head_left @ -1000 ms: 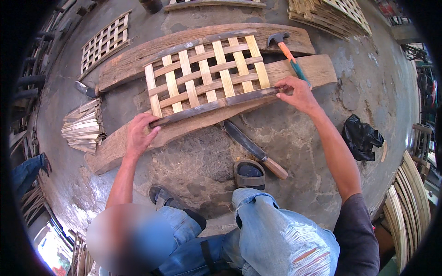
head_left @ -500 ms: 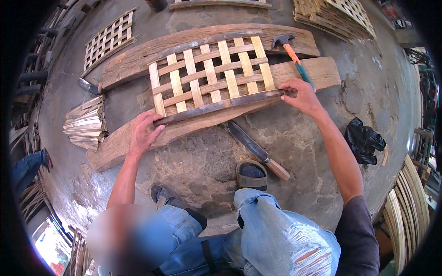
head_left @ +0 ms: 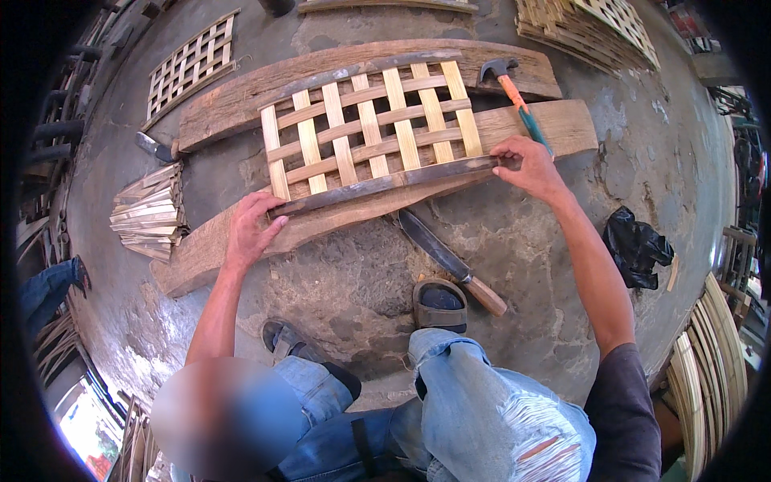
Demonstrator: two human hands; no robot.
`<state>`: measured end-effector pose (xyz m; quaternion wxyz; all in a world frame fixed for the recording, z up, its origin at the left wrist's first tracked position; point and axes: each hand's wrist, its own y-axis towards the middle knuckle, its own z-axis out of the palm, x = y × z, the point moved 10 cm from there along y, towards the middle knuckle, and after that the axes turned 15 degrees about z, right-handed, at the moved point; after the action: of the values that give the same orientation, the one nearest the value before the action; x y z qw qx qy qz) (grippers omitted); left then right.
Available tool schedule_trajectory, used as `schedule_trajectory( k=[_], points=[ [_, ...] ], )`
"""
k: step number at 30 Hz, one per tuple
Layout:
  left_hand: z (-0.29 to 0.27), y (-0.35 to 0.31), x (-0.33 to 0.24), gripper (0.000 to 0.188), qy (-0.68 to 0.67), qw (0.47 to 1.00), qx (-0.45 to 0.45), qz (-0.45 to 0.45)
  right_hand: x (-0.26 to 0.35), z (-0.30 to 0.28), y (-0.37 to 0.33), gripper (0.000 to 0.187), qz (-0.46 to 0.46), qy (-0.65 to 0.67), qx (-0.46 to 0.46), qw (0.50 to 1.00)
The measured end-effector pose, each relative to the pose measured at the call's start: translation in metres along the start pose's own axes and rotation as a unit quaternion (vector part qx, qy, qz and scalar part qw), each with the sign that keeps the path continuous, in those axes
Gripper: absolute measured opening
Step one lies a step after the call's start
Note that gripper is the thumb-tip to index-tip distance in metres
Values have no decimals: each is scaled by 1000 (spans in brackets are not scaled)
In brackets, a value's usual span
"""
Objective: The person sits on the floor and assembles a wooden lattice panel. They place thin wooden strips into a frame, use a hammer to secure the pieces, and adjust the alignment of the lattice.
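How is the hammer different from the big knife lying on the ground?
The hammer has an orange and teal handle and a dark metal head; the knife has a plain wooden handle and a long dark blade. The hammer rests up on the wooden planks beside the right hand; the knife lies lower, on the concrete floor by the sandal. Both lie flat, and neither is held.
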<state>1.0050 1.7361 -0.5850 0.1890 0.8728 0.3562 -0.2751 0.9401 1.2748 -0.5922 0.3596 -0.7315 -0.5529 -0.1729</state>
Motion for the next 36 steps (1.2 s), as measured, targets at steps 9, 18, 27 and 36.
schedule_trajectory(
  k=[9, 18, 27, 36],
  points=[
    [-2, -3, -1, 35, 8, 1000, 3, 6, 0, 0, 1, 31, -3, -6, -5, 1000],
    [-4, -6, 5, 34, -3, 1000, -10, 6, -3, -1, 1, 31, -6, 2, -11, 1000],
    [-5, -6, 4, 33, 4, 1000, -2, -1, 0, -2, 1, 31, 6, -9, -14, 1000],
    [-5, -3, 3, 33, -7, 1000, -7, 12, -3, 0, 4, 30, 4, -6, -1, 1000]
  ],
)
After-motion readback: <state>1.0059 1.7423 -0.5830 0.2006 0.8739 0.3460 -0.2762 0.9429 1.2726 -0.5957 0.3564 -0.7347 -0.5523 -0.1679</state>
